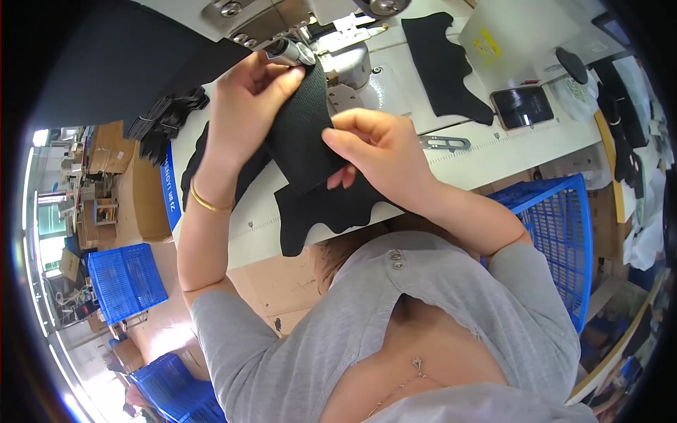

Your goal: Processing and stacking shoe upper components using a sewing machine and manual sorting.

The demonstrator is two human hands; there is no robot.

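Observation:
Under the head of a sewing machine (285, 25) lies a black, grained, leather-like piece (305, 134), its far end beside a round metal roller part. My left hand (247, 106) pinches its left edge close to that roller, thumb on top. Lower down, my right hand (377, 148) grips the right edge between thumb and fingers, some fingers hidden beneath. A black cut piece with a wavy edge (317, 215) lies below, overhanging the table's near edge. More black material (247, 176) shows under my left wrist.
Another wavy black piece (441, 67) lies far right on the white table (465, 166). Nearby are a phone (522, 107) and a flat metal tool (444, 143). Bundled black pieces (166, 120) sit at left. Blue crates stand right (557, 233) and left (127, 282).

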